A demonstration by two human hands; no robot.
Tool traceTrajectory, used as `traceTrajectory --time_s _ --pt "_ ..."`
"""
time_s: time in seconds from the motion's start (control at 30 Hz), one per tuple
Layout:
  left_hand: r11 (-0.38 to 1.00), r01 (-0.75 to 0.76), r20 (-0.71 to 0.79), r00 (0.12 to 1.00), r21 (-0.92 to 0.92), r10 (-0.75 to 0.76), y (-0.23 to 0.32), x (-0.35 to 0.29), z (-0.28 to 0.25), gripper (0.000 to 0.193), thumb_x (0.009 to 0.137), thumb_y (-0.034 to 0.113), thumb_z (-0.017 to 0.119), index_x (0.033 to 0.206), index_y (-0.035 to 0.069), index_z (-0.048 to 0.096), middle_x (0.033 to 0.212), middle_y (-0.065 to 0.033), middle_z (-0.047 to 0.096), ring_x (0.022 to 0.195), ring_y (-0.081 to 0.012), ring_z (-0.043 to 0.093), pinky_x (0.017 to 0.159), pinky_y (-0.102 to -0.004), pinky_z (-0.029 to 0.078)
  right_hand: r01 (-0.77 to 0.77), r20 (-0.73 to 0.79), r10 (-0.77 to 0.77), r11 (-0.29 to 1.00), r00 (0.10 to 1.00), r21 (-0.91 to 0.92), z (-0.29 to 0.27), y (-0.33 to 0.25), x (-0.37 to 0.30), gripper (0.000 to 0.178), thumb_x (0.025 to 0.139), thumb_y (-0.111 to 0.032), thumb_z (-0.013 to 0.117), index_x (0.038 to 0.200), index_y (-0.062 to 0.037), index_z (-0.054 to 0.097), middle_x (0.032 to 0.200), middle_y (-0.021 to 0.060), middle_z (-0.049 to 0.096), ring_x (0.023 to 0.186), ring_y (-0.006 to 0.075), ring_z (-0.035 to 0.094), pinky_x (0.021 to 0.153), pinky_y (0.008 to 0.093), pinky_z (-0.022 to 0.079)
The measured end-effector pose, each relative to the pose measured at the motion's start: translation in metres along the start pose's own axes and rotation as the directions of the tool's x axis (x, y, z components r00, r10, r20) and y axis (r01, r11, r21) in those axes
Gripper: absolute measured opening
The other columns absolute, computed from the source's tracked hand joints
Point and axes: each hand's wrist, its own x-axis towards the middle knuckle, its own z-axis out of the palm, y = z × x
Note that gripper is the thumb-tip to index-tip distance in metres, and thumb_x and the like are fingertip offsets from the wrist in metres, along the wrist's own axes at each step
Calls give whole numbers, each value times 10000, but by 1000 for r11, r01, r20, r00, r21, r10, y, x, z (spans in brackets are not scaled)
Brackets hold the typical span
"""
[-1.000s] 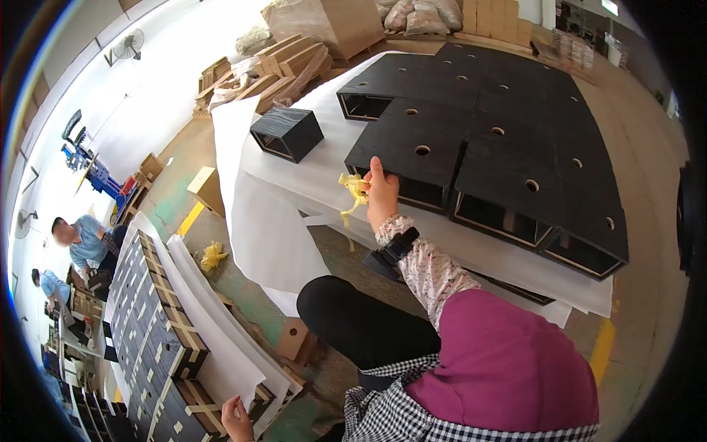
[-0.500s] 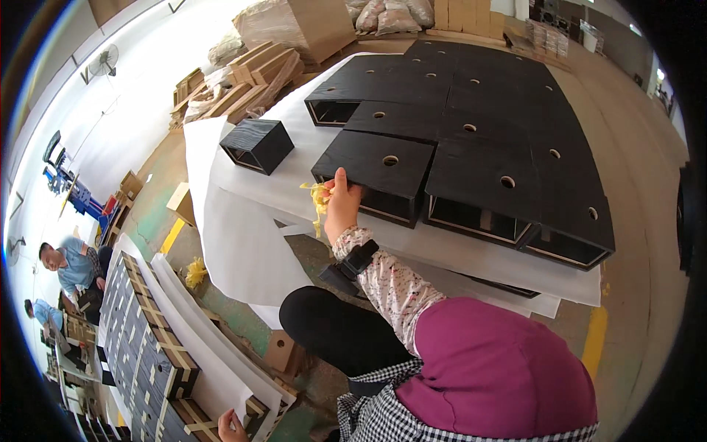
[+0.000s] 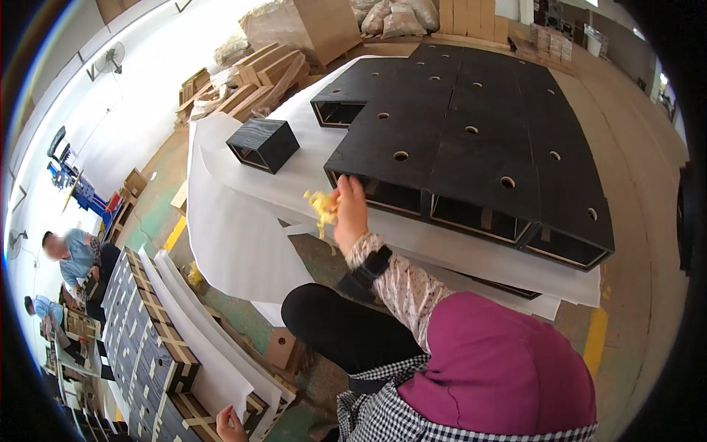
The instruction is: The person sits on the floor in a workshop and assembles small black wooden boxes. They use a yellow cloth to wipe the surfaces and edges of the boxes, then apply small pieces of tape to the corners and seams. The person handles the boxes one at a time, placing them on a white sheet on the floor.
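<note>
1. Black boxes [image 3: 471,140] in rows across a white sheet [image 3: 243,228] on the table, open fronts toward the near edge, round holes on top.
2. Single black box [image 3: 263,144] apart to the left, open end facing near-left.
3. Stacked taped panels [image 3: 147,353] at lower left on the floor, long axis running near to far.
4. Right hand [image 3: 351,214] raised at the front edge of the nearest box, fingers clenched on a yellow rag [image 3: 322,208].
5. Rag crumpled, hanging left of the hand, long axis roughly up-down, just over the sheet edge.
6. Left hand [image 3: 230,423] at the bottom edge, resting on the panels; fingers' grip impossible to tell.
</note>
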Motion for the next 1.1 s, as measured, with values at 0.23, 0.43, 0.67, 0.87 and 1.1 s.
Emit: traceTrajectory --time_s 0.23,0.43,0.67,0.87,1.1 --pt "950 113 -11 993 -292 -121 36 6 17 216 885 187 576 982 6 643 905 -75 641 820 -193 590 740 -319 465 -483 593 497 853 633 -198 52 45 -149 485 948 -255 457 1374 -74 313 784 3 468 669 73 476 614 221 435" --pt "-60 175 176 984 -983 -17 86 1 23 735 878 660 284 1412 155 259 1428 -89 316 1257 -322 376 987 -496 368 -290 793 610 758 -4 -584 63 112 -260 545 961 -188 404 1431 -69 155 936 72 568 857 129 562 771 259 460" --pt "142 97 4 839 -985 -545 58 -7 9 367 911 137 543 1250 42 440 1123 -57 550 973 -128 552 803 -260 462 60 758 514 840 -402 -539 49 160 -289 581 914 -129 448 1414 -22 172 1330 197 415 1172 245 466 988 324 373" --pt "594 50 -314 811 -803 -494 51 -13 -6 157 881 63 586 1033 22 581 857 14 573 706 -33 476 604 -180 388 76 727 562 808 -394 -584 47 184 -274 477 908 -76 496 1349 -11 326 1231 151 529 1113 210 533 941 304 427" --pt "492 -75 -413 659 -868 -629 30 -31 -25 145 902 81 559 1037 34 587 885 16 593 716 -24 491 618 -172 388 -291 546 823 490 -155 -822 64 183 -277 490 914 -178 548 1333 -29 340 1127 123 588 946 153 605 691 249 538"
